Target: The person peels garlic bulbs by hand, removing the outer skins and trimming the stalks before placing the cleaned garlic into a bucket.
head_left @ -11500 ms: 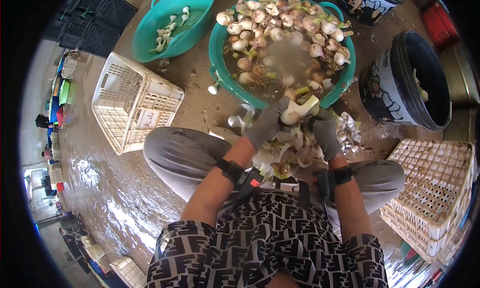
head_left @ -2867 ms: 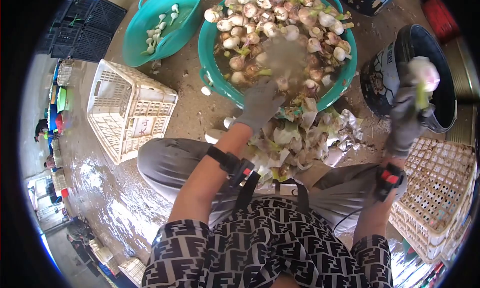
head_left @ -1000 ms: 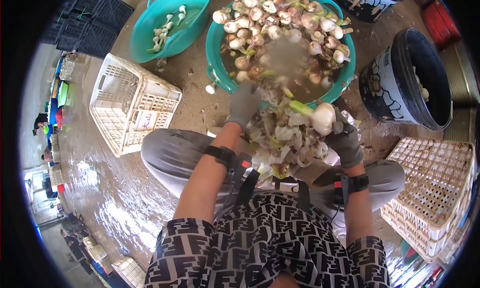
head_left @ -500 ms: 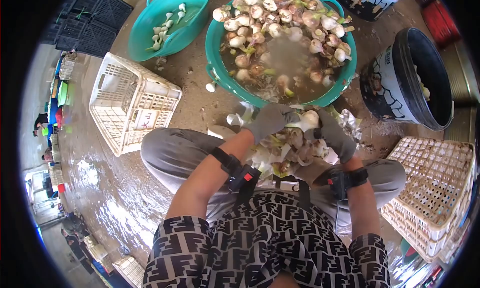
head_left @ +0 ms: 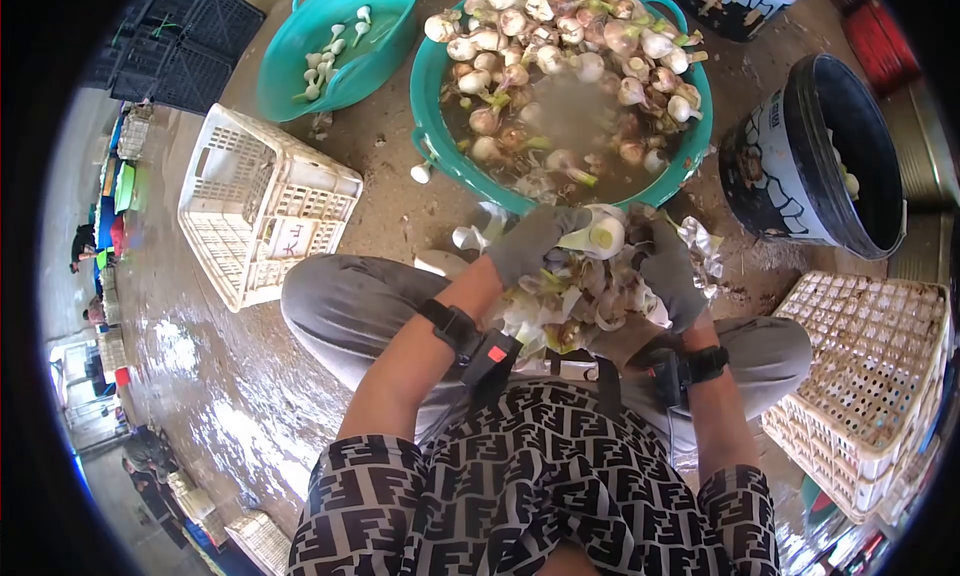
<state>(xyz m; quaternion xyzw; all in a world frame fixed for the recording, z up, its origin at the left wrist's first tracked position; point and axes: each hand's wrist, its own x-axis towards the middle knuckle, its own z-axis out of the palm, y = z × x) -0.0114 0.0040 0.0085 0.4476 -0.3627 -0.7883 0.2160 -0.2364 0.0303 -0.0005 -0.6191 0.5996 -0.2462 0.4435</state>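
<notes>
My left hand [head_left: 540, 244], in a grey glove, is closed around a garlic bulb [head_left: 606, 238]. The white bulb has its cut end facing up and a pale green stem side toward my left fingers. Just to the right of it, my gloved right hand [head_left: 670, 276] has its fingers bent, with brownish garlic skin at the fingertips. A heap of peeled garlic skins [head_left: 590, 301] lies below both hands, between my legs. In front stands a teal tub [head_left: 425, 141] of murky water with many unpeeled garlic bulbs [head_left: 510, 24].
A teal basin [head_left: 385, 81] at upper left holds several clean bulbs. A white crate [head_left: 315, 216] stands left, stacked crates [head_left: 865, 366] right. A black-rimmed bucket [head_left: 765, 176] is at right. One bulb [head_left: 421, 174] lies on the wet floor [head_left: 230, 376].
The bulb has turned so its end faces up and has moved slightly left. My right hand has shifted a little, its fingers now bent beside the bulb with brownish skin.
</notes>
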